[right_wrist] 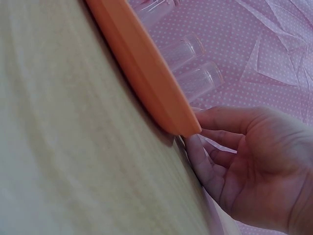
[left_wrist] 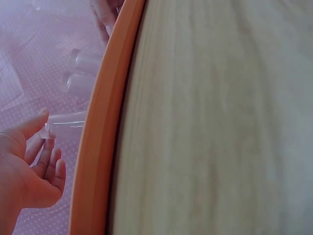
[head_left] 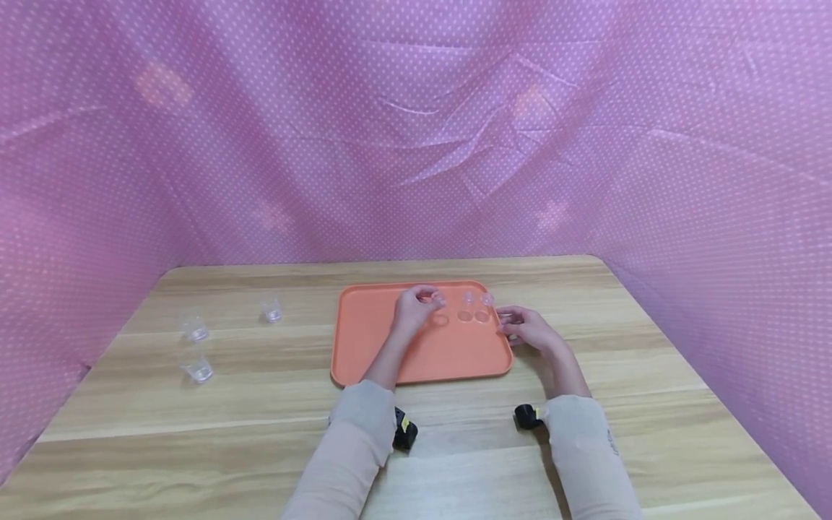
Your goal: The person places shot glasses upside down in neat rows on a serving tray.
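Observation:
My left hand (head_left: 411,312) pinches the upper end of a clear cup (left_wrist: 69,120) between thumb and fingertips, over the right half of an orange tray (head_left: 373,339). Just right of it on the tray, a clear cup (head_left: 468,297) and another clear cup (head_left: 487,298) stand side by side near the far right corner. At the tray's right edge, my right hand (head_left: 533,331) holds the rim, with the thumb low against the edge and the index finger along the top in the right wrist view.
On the wooden table (head_left: 260,426), left of the tray, are a clear cup (head_left: 273,312), a second clear cup (head_left: 196,332) and a third clear cup (head_left: 200,370). A pink dotted cloth (head_left: 416,166) hangs around the back and sides of the table.

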The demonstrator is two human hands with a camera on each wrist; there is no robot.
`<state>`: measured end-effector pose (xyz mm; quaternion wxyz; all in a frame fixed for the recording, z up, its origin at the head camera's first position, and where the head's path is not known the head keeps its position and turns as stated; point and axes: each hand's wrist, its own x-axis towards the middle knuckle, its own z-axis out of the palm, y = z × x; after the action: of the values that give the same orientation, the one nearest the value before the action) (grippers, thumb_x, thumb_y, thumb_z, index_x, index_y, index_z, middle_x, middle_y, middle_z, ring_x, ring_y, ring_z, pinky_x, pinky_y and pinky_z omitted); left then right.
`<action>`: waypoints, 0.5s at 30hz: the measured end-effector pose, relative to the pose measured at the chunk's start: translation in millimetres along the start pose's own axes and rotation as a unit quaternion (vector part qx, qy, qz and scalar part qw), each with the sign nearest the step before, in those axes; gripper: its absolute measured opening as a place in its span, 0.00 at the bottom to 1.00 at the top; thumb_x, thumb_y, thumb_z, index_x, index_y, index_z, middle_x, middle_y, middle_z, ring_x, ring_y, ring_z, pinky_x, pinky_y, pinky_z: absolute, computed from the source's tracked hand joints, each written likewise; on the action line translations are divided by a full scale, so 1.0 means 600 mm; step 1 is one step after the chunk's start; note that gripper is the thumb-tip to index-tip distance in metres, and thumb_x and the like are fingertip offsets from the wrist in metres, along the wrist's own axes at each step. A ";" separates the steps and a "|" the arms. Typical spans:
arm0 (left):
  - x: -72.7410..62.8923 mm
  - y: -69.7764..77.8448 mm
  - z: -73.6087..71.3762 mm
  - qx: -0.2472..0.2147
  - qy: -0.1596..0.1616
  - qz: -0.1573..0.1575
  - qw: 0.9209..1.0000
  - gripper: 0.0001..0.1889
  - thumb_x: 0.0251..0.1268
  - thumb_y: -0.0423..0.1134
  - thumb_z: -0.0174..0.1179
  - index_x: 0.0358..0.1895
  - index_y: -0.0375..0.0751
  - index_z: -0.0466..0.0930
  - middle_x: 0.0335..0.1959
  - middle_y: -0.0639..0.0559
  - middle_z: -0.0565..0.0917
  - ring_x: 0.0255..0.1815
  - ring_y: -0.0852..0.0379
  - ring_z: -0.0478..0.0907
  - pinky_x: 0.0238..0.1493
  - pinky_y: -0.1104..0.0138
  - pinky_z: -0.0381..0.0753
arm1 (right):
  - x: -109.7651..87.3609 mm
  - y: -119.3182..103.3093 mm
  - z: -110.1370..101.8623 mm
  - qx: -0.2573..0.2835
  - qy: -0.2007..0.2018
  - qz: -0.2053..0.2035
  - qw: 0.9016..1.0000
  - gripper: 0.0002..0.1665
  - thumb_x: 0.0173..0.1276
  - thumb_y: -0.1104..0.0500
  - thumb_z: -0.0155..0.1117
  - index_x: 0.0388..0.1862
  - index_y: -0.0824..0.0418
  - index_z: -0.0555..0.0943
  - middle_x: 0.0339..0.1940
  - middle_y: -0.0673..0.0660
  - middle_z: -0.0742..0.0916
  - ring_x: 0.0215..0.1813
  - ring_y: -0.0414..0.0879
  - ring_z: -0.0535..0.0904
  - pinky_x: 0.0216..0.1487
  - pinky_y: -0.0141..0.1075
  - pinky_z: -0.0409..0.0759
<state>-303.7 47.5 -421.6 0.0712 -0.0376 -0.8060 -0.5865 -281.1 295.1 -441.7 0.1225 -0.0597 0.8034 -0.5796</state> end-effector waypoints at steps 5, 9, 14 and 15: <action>0.000 0.001 0.008 0.028 -0.002 0.022 0.999 0.12 0.48 0.33 0.69 0.39 0.36 0.83 0.35 0.48 0.83 0.34 0.54 0.75 0.35 0.67 0.74 | 0.000 0.001 0.000 -0.003 0.002 0.003 1.000 0.26 0.64 0.71 0.53 0.62 0.74 0.64 0.44 0.66 0.78 0.40 0.46 0.77 0.40 0.39 0.80; 0.001 0.004 0.016 0.034 -0.011 0.029 0.999 0.13 0.47 0.32 0.69 0.40 0.36 0.83 0.36 0.48 0.84 0.35 0.53 0.76 0.36 0.68 0.74 | -0.001 0.002 -0.001 0.003 0.001 -0.001 1.000 0.27 0.64 0.71 0.53 0.62 0.75 0.63 0.45 0.68 0.77 0.40 0.46 0.77 0.40 0.39 0.80; 0.003 0.005 0.024 0.040 -0.017 0.026 0.999 0.15 0.46 0.32 0.69 0.41 0.37 0.84 0.36 0.49 0.84 0.36 0.54 0.76 0.35 0.69 0.73 | -0.003 0.001 -0.001 0.005 -0.003 -0.009 1.000 0.27 0.65 0.72 0.52 0.62 0.76 0.62 0.46 0.69 0.77 0.41 0.46 0.77 0.41 0.39 0.80; 0.002 0.005 0.026 0.042 -0.018 0.025 0.999 0.15 0.46 0.32 0.69 0.41 0.38 0.84 0.35 0.49 0.84 0.35 0.55 0.76 0.35 0.69 0.73 | -0.003 0.001 0.000 0.004 -0.004 -0.010 1.000 0.27 0.65 0.72 0.52 0.62 0.76 0.62 0.46 0.69 0.77 0.41 0.46 0.77 0.41 0.39 0.80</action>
<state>-305.7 63.1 -423.0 0.0730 -0.0656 -0.8301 -0.5489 -279.4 295.8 -441.8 0.1205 -0.0694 0.8000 -0.5837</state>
